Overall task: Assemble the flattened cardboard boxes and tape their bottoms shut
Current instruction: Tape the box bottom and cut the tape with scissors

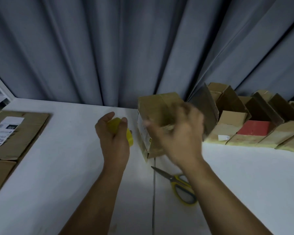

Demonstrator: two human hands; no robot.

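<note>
Cardboard box (158, 106) behind right hand (178, 133) (blurred)

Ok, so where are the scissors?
In the head view the scissors lie on the white table, right of centre. They are nearer the person than the cardboard box and close beside the right forearm.

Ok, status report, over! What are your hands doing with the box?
Left hand grips yellow tape roll. Right hand on box, grip blurred. Scissors lie nearby, not in the way.
</note>
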